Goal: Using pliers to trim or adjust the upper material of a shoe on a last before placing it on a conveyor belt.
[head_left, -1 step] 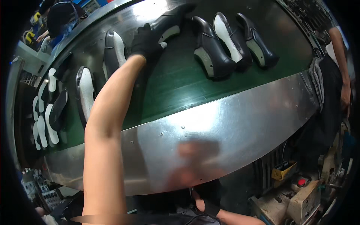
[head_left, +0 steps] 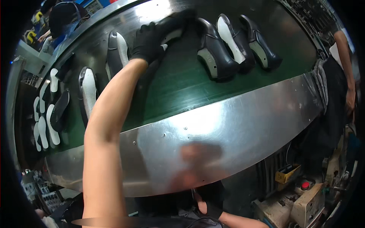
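At the far middle of the green belt [head_left: 167, 91], my left hand [head_left: 146, 41], in a black glove, is closed around a black shoe upper [head_left: 175, 26] on a last. A grey-green patch shows low on its side; its far end is blurred. My right hand [head_left: 208, 208], also in a black glove with the thumb bare, is low by my body at the lower edge. It looks closed near a thin, shiny piece; its fingers are mostly hidden. Right of the held shoe lie three black shoes: a near one [head_left: 216, 53], a middle one [head_left: 245, 57] and a right one [head_left: 269, 53].
Two more shoes [head_left: 114, 53] [head_left: 89, 89] lie left of my forearm. Several white insoles [head_left: 53, 125] and dark pieces lie at the far left. A metal ledge [head_left: 228, 129] runs along the near side. Another person's arm [head_left: 346, 68] is at the right; a machine box with a red button [head_left: 305, 185] stands lower right.
The shoe in my left hand has rolled a little, so less of its grey-green side shows. My left forearm has shifted slightly; my right hand stays about where it was.
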`<act>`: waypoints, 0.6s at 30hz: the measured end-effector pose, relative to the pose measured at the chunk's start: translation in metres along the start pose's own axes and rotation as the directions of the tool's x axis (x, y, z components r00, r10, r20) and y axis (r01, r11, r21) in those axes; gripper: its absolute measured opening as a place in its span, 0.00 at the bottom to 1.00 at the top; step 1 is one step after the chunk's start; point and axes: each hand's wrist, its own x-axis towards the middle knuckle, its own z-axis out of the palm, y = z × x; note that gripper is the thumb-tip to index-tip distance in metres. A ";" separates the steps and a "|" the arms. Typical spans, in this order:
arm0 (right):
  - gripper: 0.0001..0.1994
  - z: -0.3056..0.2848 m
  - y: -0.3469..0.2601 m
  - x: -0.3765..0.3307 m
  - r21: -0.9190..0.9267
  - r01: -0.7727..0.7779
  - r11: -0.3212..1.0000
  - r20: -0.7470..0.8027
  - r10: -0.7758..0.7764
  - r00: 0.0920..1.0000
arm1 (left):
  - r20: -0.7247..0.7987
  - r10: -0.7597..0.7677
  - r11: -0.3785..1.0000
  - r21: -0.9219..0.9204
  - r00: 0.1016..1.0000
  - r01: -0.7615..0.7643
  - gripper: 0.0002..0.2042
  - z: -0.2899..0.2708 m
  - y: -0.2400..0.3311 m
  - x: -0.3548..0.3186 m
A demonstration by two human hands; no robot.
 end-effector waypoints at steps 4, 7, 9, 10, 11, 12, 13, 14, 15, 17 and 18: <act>0.22 0.002 -0.005 -0.011 -0.034 0.013 0.999 -0.025 -0.014 1.000 | -0.194 0.601 0.731 0.527 0.776 -0.434 0.27 -0.027 -0.044 -0.043; 0.23 0.002 -0.020 -0.017 -0.110 -0.002 0.994 -0.057 -0.004 0.998 | 0.206 0.783 0.552 0.203 0.587 -0.808 0.25 -0.039 -0.061 -0.109; 0.23 0.001 -0.022 -0.019 -0.158 -0.052 0.986 0.015 0.055 0.998 | 0.124 0.721 0.673 0.107 0.681 -0.732 0.25 -0.062 -0.035 -0.127; 0.23 0.000 -0.022 -0.021 -0.183 -0.079 0.980 0.042 0.088 0.995 | 0.047 0.641 0.767 -0.012 0.766 -0.641 0.25 -0.066 -0.019 -0.129; 0.23 -0.001 -0.023 -0.022 -0.213 -0.099 0.972 0.075 0.117 0.990 | -0.082 0.451 0.893 0.039 0.889 -0.449 0.27 -0.063 -0.014 -0.129; 0.23 -0.001 -0.024 -0.022 -0.246 -0.118 0.962 0.112 0.149 0.982 | -0.083 0.445 0.896 0.048 0.892 -0.442 0.27 -0.049 -0.013 -0.128; 0.23 0.000 -0.026 -0.023 -0.280 -0.132 0.951 0.156 0.181 0.971 | -0.066 0.115 0.965 -0.231 0.991 -0.128 0.30 -0.029 -0.014 -0.126; 0.23 0.000 -0.027 -0.022 -0.316 -0.150 0.937 0.194 0.218 0.956 | 0.039 -0.212 0.853 -0.479 0.976 0.205 0.33 -0.014 -0.013 -0.125; 0.23 0.000 -0.029 -0.023 -0.353 -0.172 0.919 0.221 0.261 0.940 | 0.039 -0.222 0.851 -0.480 0.974 0.213 0.33 -0.005 -0.003 -0.121; 0.21 0.005 -0.041 -0.027 -0.226 -0.133 0.965 0.145 0.168 0.975 | -0.248 -0.247 0.923 -0.355 0.937 0.149 0.35 0.007 0.019 -0.115; 0.20 0.008 -0.045 -0.030 -0.084 -0.077 0.993 0.048 0.081 0.996 | -0.242 -0.250 0.920 -0.361 0.938 0.153 0.35 0.008 0.032 -0.115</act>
